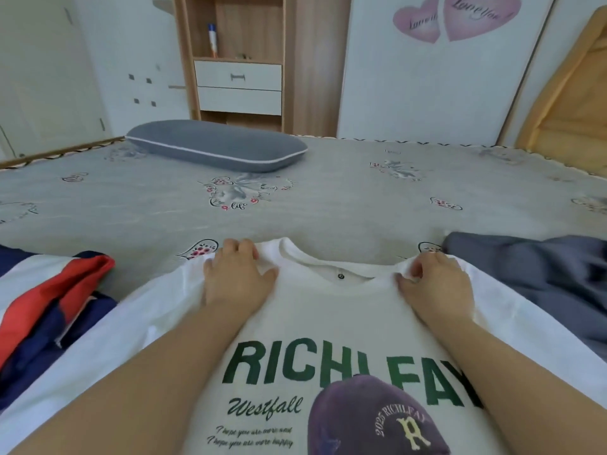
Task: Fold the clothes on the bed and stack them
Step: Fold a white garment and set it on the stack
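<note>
A white T-shirt (331,310) with green lettering and a purple cap print lies face up on the bed, collar pointing away from me. My left hand (236,277) grips the fabric at the left shoulder, fingers curled over its edge. My right hand (433,284) pinches the right shoulder seam beside the collar. A red, navy and white garment (56,300) lies bunched at the left, partly under the shirt's sleeve. At the right lies a crumpled grey-blue garment (538,274).
The grey patterned bedsheet (328,205) stretches ahead. A grey pillow (216,146) lies at the far left side. Beyond the bed stand a wooden shelf unit with white drawers (239,87) and a white wardrobe with pink heart stickers (456,18).
</note>
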